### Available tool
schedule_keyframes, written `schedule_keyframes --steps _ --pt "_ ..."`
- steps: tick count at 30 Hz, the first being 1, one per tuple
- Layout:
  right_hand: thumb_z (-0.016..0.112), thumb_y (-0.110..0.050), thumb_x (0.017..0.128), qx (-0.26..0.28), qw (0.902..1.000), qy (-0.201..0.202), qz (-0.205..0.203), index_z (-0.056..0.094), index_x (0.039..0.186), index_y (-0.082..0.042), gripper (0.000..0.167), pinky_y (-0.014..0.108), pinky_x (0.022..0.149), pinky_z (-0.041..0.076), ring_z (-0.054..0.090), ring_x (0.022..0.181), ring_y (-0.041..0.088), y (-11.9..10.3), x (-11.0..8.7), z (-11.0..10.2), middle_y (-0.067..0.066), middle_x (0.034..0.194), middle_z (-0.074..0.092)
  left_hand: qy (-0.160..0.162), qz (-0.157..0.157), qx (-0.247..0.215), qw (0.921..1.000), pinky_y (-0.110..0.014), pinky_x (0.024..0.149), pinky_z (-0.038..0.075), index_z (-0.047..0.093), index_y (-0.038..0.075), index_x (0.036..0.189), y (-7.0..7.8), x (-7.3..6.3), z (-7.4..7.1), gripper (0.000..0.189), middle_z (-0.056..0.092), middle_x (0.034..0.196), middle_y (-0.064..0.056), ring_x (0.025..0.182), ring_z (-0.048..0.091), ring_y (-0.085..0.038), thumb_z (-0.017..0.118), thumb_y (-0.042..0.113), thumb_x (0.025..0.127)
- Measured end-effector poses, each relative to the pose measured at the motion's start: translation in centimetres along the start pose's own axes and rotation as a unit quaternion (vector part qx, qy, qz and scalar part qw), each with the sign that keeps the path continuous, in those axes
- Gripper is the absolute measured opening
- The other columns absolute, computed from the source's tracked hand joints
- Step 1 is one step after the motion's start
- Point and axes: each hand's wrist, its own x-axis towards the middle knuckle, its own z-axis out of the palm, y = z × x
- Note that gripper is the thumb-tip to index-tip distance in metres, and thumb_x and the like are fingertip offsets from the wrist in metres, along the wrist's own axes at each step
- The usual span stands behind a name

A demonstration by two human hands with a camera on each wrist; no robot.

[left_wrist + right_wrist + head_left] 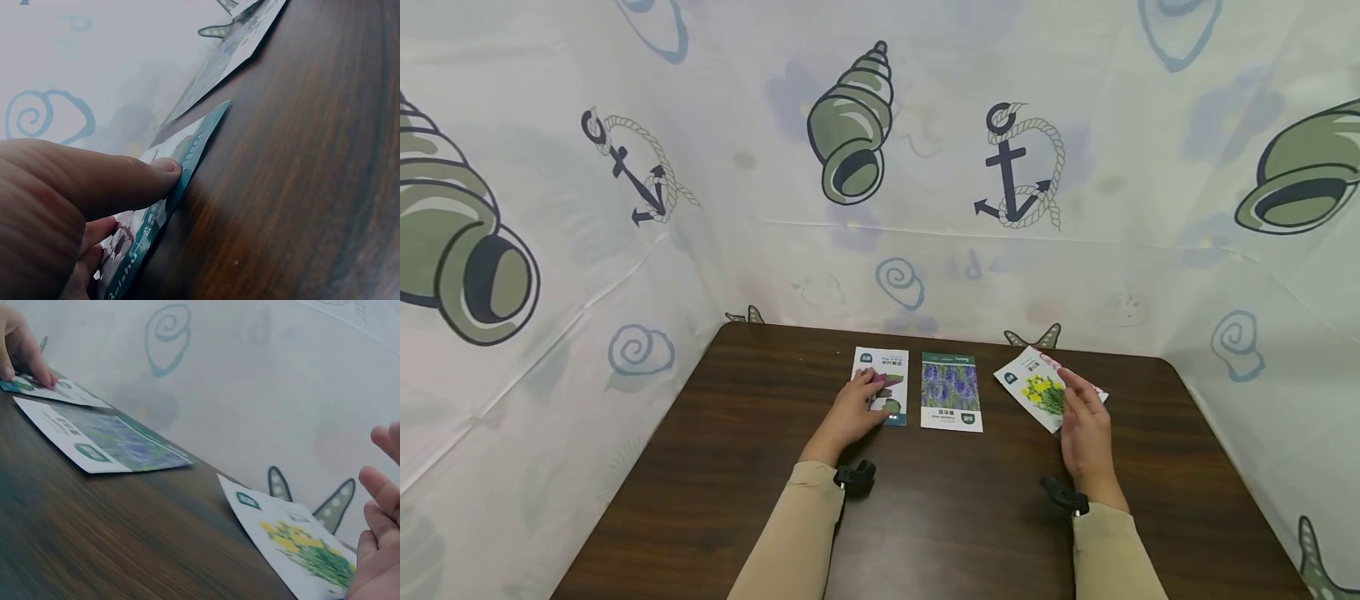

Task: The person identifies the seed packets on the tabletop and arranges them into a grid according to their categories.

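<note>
Three printed packets with plant pictures lie in a row on the dark wooden table [940, 517]. My left hand [850, 412] rests on the leftmost packet [895, 364], its thumb [165, 172] pressing near the teal edge in the left wrist view. The middle packet [950, 387], with purple flowers, lies flat and untouched. At the right, a tilted packet [1037, 392] shows yellow flowers. My right hand [1086, 433] hovers over its right side with loosely bent fingers. A white corner with pink shows beyond that hand; whether it is a separate packet is unclear.
A pale cloth wall [925, 275] with shell and anchor prints stands behind the table and at both sides. Each wrist wears a black strap [855, 475].
</note>
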Motion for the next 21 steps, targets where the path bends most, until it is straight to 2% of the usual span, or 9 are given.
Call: schedule_keyframes --steps 4,9,13,15,17,19,21 --pt "0.05 -0.014 0.117 -0.024 0.9991 0.033 0.004 0.049 0.158 0.005 0.046 0.029 0.135 0.024 0.033 0.159 0.018 -0.4 0.0 -0.4 0.013 0.169 0.043 0.006 0.002 0.003 1.0 -0.065 0.134 0.026 0.06 0.001 0.155 -0.8 0.4 0.5 0.068 0.037 0.176 -0.02 0.168 0.022 -0.044 0.085 0.021 0.095" --pt "0.053 -0.015 0.116 -0.094 0.9932 0.068 -0.006 0.058 0.154 0.001 0.041 0.02 0.118 0.037 0.042 0.153 0.017 -0.7 -0.1 -0.7 0.009 0.16 0.056 0.014 0.013 0.019 0.9996 -0.067 0.131 0.029 0.061 0.003 0.154 -1.5 0.6 0.9 0.067 0.039 0.175 -0.019 0.167 0.025 -0.045 0.085 0.026 0.095" --pt "0.055 -0.014 0.115 -0.161 0.9851 0.06 -0.003 0.06 0.152 -0.001 0.04 0.012 0.11 0.04 0.049 0.147 0.014 -0.6 -0.1 -0.7 0.011 0.157 0.059 0.013 0.012 0.014 0.9997 -0.068 0.132 0.028 0.061 0.003 0.154 -1.0 0.4 0.7 0.067 0.039 0.175 -0.02 0.167 0.024 -0.046 0.084 0.026 0.095" --pt "0.055 -0.016 0.115 -0.22 0.9743 0.046 0.01 0.062 0.152 -0.004 0.039 0.008 0.108 0.041 0.051 0.145 0.012 -0.5 0.0 -0.7 0.011 0.158 0.06 0.009 0.007 0.008 0.9999 -0.068 0.132 0.027 0.061 0.001 0.154 -0.5 0.2 0.4 0.067 0.039 0.175 -0.021 0.167 0.024 -0.047 0.085 0.023 0.095" --pt "0.054 -0.019 0.116 -0.285 0.9578 0.03 0.024 0.062 0.152 -0.008 0.039 0.011 0.11 0.042 0.051 0.145 0.013 -0.4 0.0 -0.7 0.01 0.16 0.059 0.007 0.006 0.007 0.9999 -0.068 0.132 0.027 0.061 0.0 0.153 -0.1 0.0 0.2 0.067 0.039 0.174 -0.022 0.167 0.024 -0.047 0.085 0.02 0.094" --pt "0.055 -0.021 0.116 -0.332 0.9428 0.016 0.032 0.063 0.152 -0.01 0.039 0.023 0.118 0.043 0.05 0.148 0.018 -0.4 0.1 -0.7 0.012 0.16 0.059 0.009 0.01 0.012 0.9998 -0.068 0.131 0.03 0.061 -0.001 0.153 -0.2 0.0 0.2 0.066 0.04 0.173 -0.023 0.166 0.026 -0.048 0.085 0.02 0.095" --pt "0.056 -0.021 0.115 -0.363 0.9313 0.009 0.033 0.064 0.151 -0.011 0.038 0.039 0.124 0.041 0.049 0.151 0.025 -0.3 0.1 -0.6 0.014 0.16 0.059 0.01 0.013 0.014 0.9998 -0.068 0.13 0.03 0.062 -0.001 0.152 -0.1 -0.1 0.1 0.065 0.041 0.173 -0.024 0.166 0.027 -0.048 0.085 0.021 0.095"
